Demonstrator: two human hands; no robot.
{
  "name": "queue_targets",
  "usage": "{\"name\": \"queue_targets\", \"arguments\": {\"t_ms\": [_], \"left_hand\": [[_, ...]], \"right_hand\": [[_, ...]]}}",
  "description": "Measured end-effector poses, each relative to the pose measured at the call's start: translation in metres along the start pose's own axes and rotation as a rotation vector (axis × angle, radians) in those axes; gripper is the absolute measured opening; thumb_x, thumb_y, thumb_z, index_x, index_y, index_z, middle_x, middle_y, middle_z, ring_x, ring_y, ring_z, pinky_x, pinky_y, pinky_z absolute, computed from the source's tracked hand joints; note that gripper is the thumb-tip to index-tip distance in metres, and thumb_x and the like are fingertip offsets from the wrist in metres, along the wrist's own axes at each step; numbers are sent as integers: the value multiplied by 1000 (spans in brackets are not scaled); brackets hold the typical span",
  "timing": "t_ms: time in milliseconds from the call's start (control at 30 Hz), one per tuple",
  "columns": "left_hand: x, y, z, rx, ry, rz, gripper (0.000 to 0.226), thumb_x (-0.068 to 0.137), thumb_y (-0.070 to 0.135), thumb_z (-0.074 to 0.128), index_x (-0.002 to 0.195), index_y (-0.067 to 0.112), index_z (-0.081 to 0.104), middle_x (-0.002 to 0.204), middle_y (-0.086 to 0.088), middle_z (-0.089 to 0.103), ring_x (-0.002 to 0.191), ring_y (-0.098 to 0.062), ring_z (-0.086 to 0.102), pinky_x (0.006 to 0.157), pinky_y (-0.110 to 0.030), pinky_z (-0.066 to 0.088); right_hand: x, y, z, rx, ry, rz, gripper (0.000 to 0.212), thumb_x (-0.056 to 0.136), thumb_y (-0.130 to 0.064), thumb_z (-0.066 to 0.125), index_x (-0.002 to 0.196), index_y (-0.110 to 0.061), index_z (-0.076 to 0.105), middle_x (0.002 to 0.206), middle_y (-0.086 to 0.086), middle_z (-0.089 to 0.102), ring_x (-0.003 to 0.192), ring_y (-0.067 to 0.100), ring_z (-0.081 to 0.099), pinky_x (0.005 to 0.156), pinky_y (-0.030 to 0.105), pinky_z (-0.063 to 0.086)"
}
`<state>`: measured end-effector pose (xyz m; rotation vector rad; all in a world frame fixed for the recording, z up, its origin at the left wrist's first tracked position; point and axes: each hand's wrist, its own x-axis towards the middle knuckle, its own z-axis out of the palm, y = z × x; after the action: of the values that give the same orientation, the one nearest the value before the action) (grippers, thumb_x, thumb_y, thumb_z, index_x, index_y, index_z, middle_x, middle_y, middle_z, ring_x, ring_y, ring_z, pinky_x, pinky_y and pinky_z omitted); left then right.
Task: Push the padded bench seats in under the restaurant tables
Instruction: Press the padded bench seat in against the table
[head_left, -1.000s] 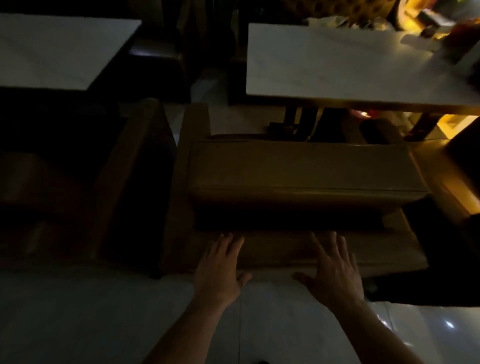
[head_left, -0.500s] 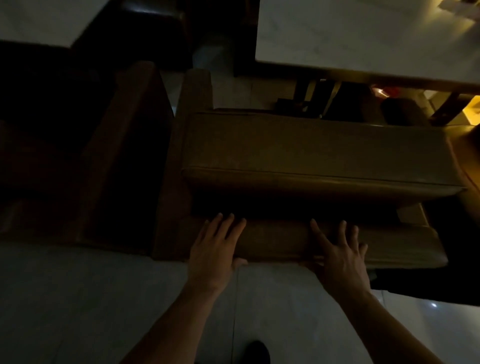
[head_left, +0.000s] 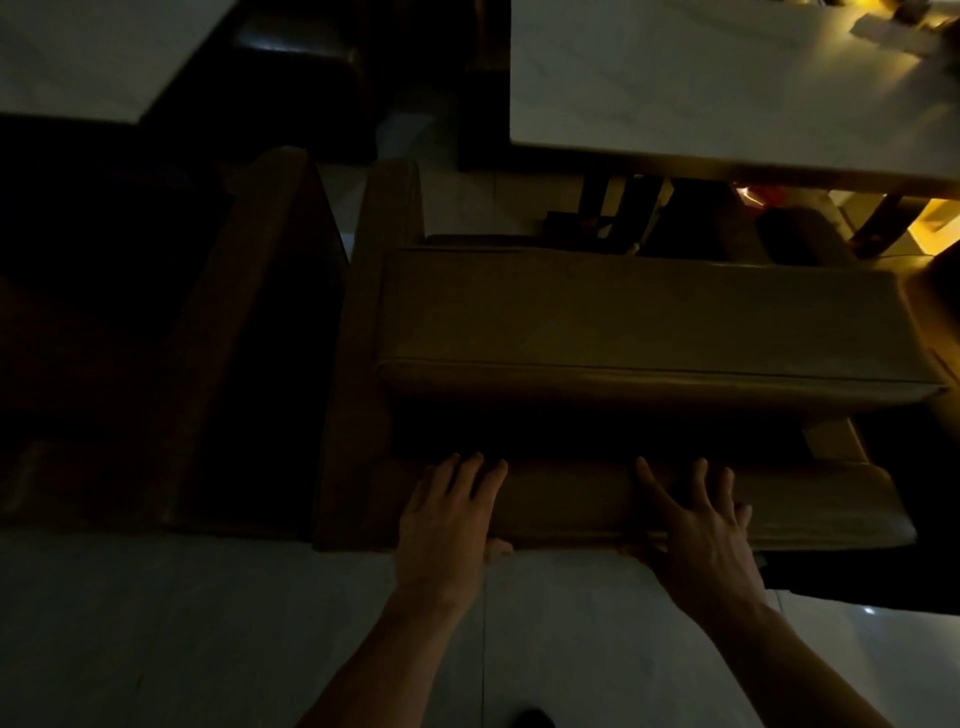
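Because a push needs broad flat contact, the left hand (head_left: 451, 525) and right hand (head_left: 698, 525) lie open, fingers spread, on the backrest top of the tan padded bench seat (head_left: 644, 322), which stands just short of the pale marble-topped table (head_left: 701, 88).

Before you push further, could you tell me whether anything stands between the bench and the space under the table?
Possibly: dark table legs stand just beyond the bench, below the table. Both hands lie flat on its backrest; the floor underneath is too dark to judge.
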<state>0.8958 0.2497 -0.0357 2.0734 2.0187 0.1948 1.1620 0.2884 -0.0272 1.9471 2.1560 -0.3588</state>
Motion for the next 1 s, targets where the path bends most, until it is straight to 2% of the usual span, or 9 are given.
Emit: {"name": "queue_targets", "arguments": {"t_ms": [133, 300, 467, 600, 833, 1000], "left_hand": [[-1, -15, -4, 27, 24, 4, 88, 67, 57, 78, 144, 32, 43, 143, 2, 49, 133, -24, 40, 106, -41, 38], [-4, -40, -11, 7, 30, -11, 86, 76, 60, 69, 149, 37, 31, 151, 6, 38, 138, -21, 31, 109, -37, 31], [-14, -54, -13, 11, 35, -26, 85, 70, 57, 76, 144, 35, 42, 143, 3, 48, 130, -22, 43, 103, -40, 38], [-21, -60, -14, 24, 39, -42, 84, 69, 59, 76, 143, 35, 44, 140, 2, 51, 126, -23, 46, 99, -40, 42], [-24, -63, -13, 7, 2, -43, 84, 73, 59, 73, 146, 36, 38, 148, 4, 44, 136, -23, 37, 102, -41, 43], [-24, -61, -16, -31, -33, -54, 86, 79, 54, 71, 151, 39, 25, 157, 6, 28, 144, -22, 19, 110, -43, 35]], "right_hand": [[0, -16, 2, 5, 12, -2, 101, 80, -66, 62, 155, -40, 0, 161, 25, -4, 144, 54, -11, 113, 72, 13], [-1, -41, 6, -2, -14, 3, 101, 83, -68, 57, 154, -40, -9, 160, 26, -12, 143, 56, -15, 114, 72, 13], [-6, -57, 8, -10, -24, 3, 100, 84, -69, 53, 153, -40, -12, 160, 26, -14, 142, 56, -16, 115, 71, 11], [-12, -66, 12, 4, -17, -6, 98, 86, -68, 52, 152, -41, -16, 159, 26, -17, 142, 56, -18, 115, 71, 10], [-15, -68, 14, 21, -4, -11, 98, 85, -69, 51, 153, -41, -13, 160, 26, -16, 142, 56, -17, 115, 72, 9], [-17, -72, 9, 10, -8, 10, 99, 86, -67, 53, 153, -40, -14, 160, 26, -14, 143, 56, -15, 114, 72, 11]]}}
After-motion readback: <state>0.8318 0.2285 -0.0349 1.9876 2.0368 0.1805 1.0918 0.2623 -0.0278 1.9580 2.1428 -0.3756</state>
